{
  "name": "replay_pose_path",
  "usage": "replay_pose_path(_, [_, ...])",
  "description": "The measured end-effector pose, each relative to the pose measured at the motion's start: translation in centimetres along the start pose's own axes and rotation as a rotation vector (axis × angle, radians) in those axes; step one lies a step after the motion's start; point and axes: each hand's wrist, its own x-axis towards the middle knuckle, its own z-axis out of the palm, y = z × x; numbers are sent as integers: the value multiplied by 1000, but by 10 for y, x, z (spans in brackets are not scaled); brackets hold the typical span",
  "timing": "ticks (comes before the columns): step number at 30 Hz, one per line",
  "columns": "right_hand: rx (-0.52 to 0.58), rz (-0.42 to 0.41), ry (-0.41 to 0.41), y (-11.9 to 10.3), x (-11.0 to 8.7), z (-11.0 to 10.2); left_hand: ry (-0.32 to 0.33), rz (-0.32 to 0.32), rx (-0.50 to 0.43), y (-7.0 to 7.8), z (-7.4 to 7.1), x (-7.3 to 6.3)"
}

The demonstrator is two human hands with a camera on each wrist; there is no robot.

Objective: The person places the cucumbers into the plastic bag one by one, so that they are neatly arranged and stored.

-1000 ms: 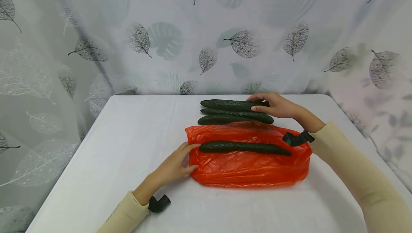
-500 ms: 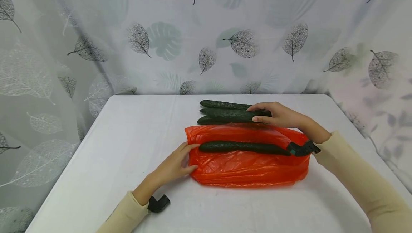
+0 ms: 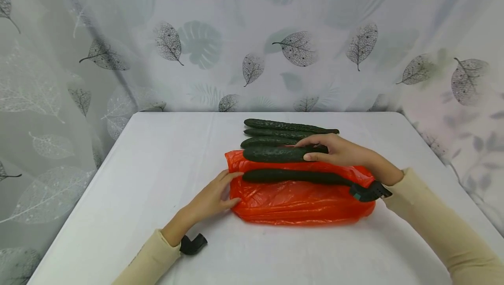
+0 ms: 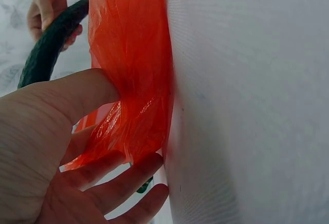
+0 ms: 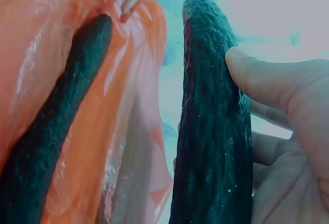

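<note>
Red plastic bag: bore one cucumber. Left hand: loosely spread, touched the bag's left end. Right hand: gripped a second cucumber over the bag's far edge. Three more cucumbers: lay beyond the bag, side by side.

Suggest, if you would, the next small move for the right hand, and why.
I would probably have the right hand lower its held cucumber onto the red bag, alongside the lying cucumber. The held one appears over the bag's far edge, and the left hand is at the bag's left edge, where it could steady the plastic.
</note>
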Motion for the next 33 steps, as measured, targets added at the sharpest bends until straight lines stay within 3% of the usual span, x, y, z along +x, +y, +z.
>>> replay_pose_path(7, [57, -30, -27, -4, -3, 10, -10, -4, -6, 0, 0, 1])
replay_pose_path(17, [48, -22, -71, -2, -15, 24, -12, -7, -9, 0, 0, 1])
replay_pose_path(22, [32, -61, -59, 4, -20, 35, -6, 1, -6, 1, 0, 0])
replay_pose_path(29, [28, 19, -75, 11, -26, 49, 3, 12, 2, 2, 0, 0])
replay_pose_path(33, [47, 22, -77, 15, -27, 57, 2, 17, 8, 2, 0, 0])
